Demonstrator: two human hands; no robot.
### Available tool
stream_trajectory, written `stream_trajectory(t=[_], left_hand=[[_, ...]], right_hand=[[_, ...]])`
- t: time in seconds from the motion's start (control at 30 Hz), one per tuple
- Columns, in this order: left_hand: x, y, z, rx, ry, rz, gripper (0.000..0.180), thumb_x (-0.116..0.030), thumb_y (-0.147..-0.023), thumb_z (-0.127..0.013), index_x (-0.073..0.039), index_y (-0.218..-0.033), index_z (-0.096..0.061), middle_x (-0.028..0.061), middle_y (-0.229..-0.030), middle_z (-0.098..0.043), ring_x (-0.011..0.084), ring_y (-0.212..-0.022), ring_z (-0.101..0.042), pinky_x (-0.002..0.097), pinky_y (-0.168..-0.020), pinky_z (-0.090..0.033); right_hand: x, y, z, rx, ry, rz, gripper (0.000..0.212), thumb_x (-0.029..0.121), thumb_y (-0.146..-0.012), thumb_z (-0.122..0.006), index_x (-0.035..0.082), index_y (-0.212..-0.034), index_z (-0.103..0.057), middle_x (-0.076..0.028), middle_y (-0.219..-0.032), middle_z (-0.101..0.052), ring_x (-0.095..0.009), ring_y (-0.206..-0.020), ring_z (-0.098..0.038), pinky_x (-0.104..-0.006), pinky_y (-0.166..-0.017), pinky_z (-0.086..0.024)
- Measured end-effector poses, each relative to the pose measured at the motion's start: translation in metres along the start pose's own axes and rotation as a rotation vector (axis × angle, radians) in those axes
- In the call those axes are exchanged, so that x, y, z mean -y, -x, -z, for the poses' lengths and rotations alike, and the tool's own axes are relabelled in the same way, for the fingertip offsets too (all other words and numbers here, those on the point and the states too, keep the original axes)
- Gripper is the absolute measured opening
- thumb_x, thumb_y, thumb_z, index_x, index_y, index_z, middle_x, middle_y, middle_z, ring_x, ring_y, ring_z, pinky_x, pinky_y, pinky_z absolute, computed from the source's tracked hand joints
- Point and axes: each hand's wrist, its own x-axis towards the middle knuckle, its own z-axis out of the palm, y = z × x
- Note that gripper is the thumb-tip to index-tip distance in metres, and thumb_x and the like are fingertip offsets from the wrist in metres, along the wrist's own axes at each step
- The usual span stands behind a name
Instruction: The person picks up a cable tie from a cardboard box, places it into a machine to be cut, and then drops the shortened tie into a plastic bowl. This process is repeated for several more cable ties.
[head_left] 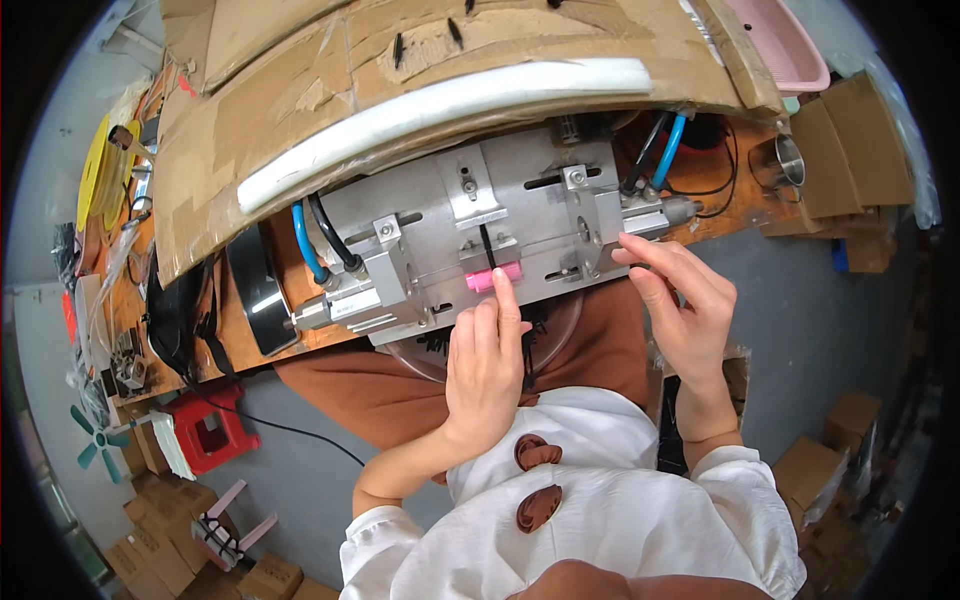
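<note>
A metal jig [460, 240] stands at the front edge of the bench. At its middle is a pink block [481, 280], with a thin black rod [488, 246] running up from it. My left hand [482, 370] has its index finger stretched onto the pink block where the rod meets it; its other fingers are bent, and no object shows in them. My right hand [690, 305] hovers beside the right clamp block [596, 215], thumb and index finger apart with nothing between them. Beneath the jig, a clear bowl [560, 345] of black pieces rests on my lap, partly hidden by my left hand.
Cardboard [300, 130] with a white foam strip [450, 125] overhangs the jig's back. Blue air hoses [306, 243] join cylinders at both ends. A black phone-like slab [260, 290] lies left, a metal cup [777, 163] right. A red stool [207, 430] stands below.
</note>
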Motion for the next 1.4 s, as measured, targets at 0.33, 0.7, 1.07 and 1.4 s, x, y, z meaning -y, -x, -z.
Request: stream_trajectory(t=[0.33, 0.7, 1.07, 1.4], left_hand=[[-0.006, 0.002, 0.037, -0.050, 0.160, 0.112, 0.077, -0.003, -0.071, -0.076, -0.003, -0.140, -0.042, 0.0126, -0.105, -0.052, 0.0277, -0.088, -0.049, 0.0372, -0.077, -0.043], [0.047, 0.000, 0.088, -0.180, 0.303, 0.254, 0.050, 0.004, -0.082, -0.064, -0.004, -0.130, -0.055, 0.0132, -0.096, -0.054, 0.0281, -0.087, -0.053, 0.0360, -0.080, -0.044], [0.036, 0.005, 0.081, -0.138, 0.496, 0.204, 0.045, 0.005, -0.081, -0.065, -0.004, -0.125, -0.058, 0.0119, -0.093, -0.054, 0.0266, -0.084, -0.053, 0.0343, -0.076, -0.045], [0.031, 0.015, 0.073, -0.050, 0.601, 0.190, 0.040, 0.001, -0.084, -0.064, -0.003, -0.123, -0.058, 0.0125, -0.094, -0.052, 0.0270, -0.083, -0.053, 0.0336, -0.074, -0.046]], right_hand=[[-0.031, -0.182, 0.015, -0.136, 0.520, 0.588, 0.027, 0.004, -0.077, -0.065, 0.009, -0.104, -0.064, -0.009, -0.098, -0.061, -0.029, -0.094, -0.059, -0.0379, -0.079, -0.049], [-0.009, -0.246, -0.017, 0.468, 0.491, 0.522, 0.026, 0.003, -0.075, -0.069, 0.006, -0.101, -0.068, -0.013, -0.106, -0.062, -0.031, -0.108, -0.056, -0.0398, -0.093, -0.047], [-0.004, -0.242, -0.052, 0.731, 0.318, 0.565, 0.043, -0.004, -0.077, -0.064, 0.010, -0.118, -0.060, -0.013, -0.089, -0.062, -0.031, -0.089, -0.060, -0.0394, -0.077, -0.049], [0.017, -0.231, -0.059, 0.899, 0.387, 0.576, 0.045, 0.003, -0.080, -0.059, 0.009, -0.124, -0.057, -0.018, -0.109, -0.056, -0.036, -0.106, -0.055, -0.0424, -0.088, -0.047]])
